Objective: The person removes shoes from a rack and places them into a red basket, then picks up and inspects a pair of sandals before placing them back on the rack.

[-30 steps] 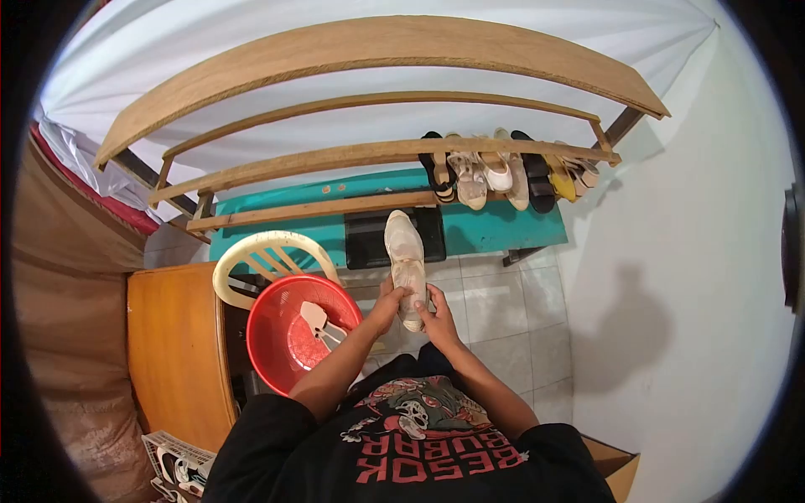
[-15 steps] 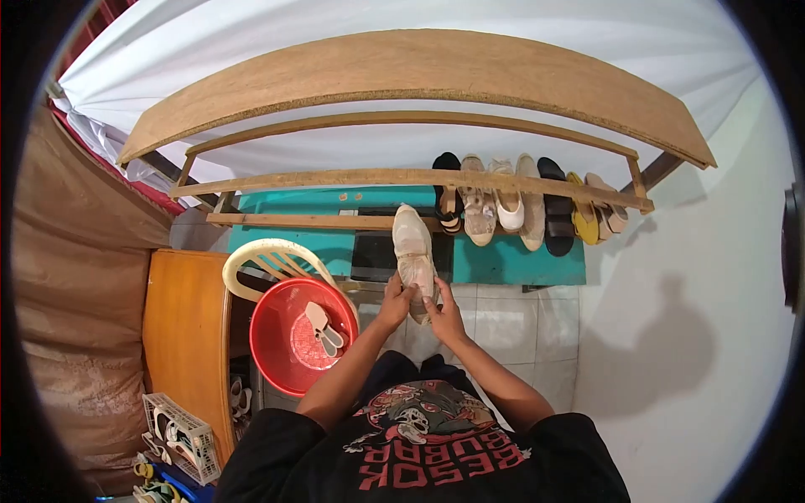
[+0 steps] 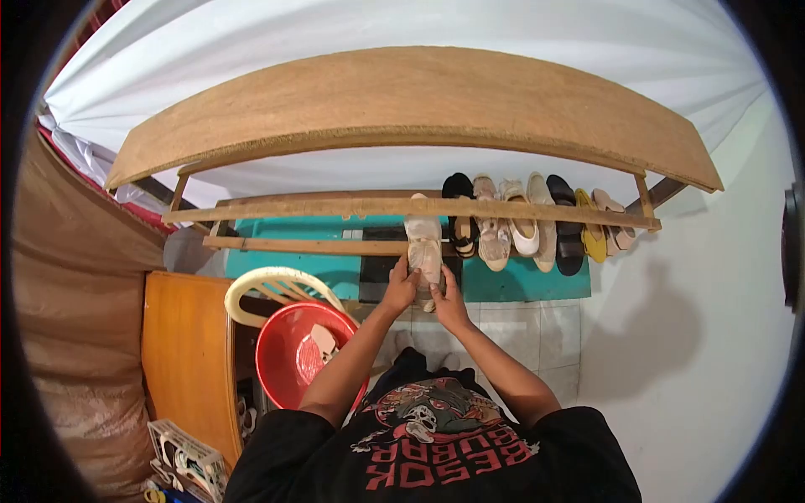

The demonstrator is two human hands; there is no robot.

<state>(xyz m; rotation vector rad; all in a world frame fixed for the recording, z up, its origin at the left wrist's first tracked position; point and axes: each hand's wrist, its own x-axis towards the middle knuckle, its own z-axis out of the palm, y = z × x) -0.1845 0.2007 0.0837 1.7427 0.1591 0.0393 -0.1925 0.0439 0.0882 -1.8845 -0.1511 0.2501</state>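
Both my hands hold a beige shoe (image 3: 424, 251) with a pale, plastic-like covering by its near end. My left hand (image 3: 401, 290) grips its left side and my right hand (image 3: 451, 306) its right side, thumbs on top. The shoe's far end lies behind the upper rail (image 3: 319, 208) of a wooden rack and over the lower rail (image 3: 319, 246). Just right of it on the rack stands a black sandal (image 3: 459, 205), then a beige shoe (image 3: 493, 243), a white shoe (image 3: 525, 239), a black slide (image 3: 568, 243) and yellow footwear (image 3: 594, 239).
A wide wooden board (image 3: 419, 92) tops the rack. Below is a green surface (image 3: 520, 281). At left, a red basin (image 3: 285, 360) with footwear sits by a cream plastic chair (image 3: 243, 293), beside an orange-brown cabinet (image 3: 184, 352) and a crate (image 3: 189, 457). A white wall (image 3: 696, 360) bounds the right.
My hands have moved the beige shoe forward onto the rack, so its far end now passes behind the upper rail. The view has shifted slightly, and my feet now show below.
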